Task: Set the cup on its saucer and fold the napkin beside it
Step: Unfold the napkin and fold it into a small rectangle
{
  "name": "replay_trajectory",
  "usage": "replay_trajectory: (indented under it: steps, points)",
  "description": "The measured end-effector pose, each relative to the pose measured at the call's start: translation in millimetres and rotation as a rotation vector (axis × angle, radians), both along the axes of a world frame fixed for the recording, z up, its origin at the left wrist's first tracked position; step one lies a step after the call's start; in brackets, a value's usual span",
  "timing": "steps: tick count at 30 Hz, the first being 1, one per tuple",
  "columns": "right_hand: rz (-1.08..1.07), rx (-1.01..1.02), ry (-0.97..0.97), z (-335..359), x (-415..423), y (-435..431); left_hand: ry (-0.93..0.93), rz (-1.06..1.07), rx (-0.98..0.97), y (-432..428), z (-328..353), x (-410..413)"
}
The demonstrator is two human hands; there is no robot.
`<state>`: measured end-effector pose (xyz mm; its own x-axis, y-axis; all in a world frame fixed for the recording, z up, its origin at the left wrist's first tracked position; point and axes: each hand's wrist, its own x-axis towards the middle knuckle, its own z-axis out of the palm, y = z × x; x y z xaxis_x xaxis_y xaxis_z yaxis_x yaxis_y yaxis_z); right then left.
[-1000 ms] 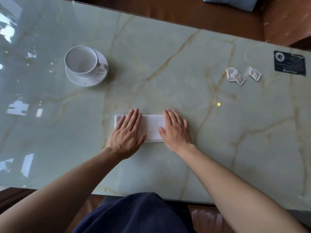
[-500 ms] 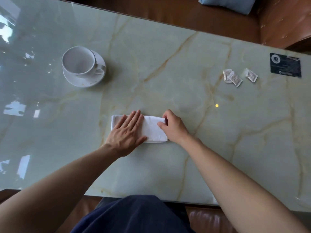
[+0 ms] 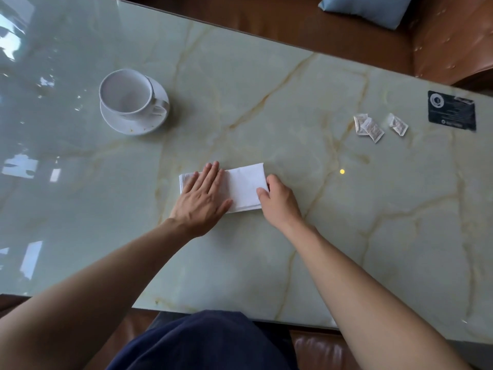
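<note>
The napkin (image 3: 244, 186) lies lengthwise left to right, its left half pinned under the flat, open left hand (image 3: 204, 200) while the right hand (image 3: 277, 200) pinches its right end.

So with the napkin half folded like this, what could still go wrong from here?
1. The right hand pinches only the napkin's near right corner; lifting it could drag the stacked layers askew unless the flat left hand holds them.
2. The table looks glossy, so the napkin may slide rather than crease.
3. The napkin lies well apart from the cup on its saucer, so "beside it" may not be met.
</note>
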<state>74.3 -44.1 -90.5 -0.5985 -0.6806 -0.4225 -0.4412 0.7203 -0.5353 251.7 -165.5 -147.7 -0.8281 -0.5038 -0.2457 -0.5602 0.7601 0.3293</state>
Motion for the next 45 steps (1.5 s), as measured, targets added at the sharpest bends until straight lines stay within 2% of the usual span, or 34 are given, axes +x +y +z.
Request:
replay_trajectory:
  steps: [4,9,16,24,27,30,32,35,39,45]
  points:
    - [-0.016,-0.107,0.065,8,11,-2,0.054,0.121,-0.031,-14,7,29]
    - [0.044,-0.240,0.105,19,41,-18,0.054,0.244,0.022,-20,7,67]
    - [0.177,-0.333,0.179,12,96,-51,0.056,0.260,0.106,-18,10,81]
    - [0.295,-0.203,0.086,-18,127,-63,0.117,0.220,0.142,-22,15,93]
    - [0.256,-0.316,0.037,-16,120,-57,0.133,0.173,0.188,-29,17,96]
    - [0.240,-0.388,0.297,-20,98,-48,0.190,0.248,0.192,-26,20,80]
    - [0.299,-0.334,0.435,-27,83,-46,0.187,0.259,0.090,-18,20,61]
    - [0.493,-0.157,0.411,-42,76,-44,0.081,0.226,-0.021,-5,13,41]
    - [0.625,-0.004,0.405,-58,76,-38,-0.060,0.198,-0.033,-2,-4,47]
    - [0.662,0.043,0.387,-52,73,-41,-0.122,0.180,0.013,-8,-2,46]
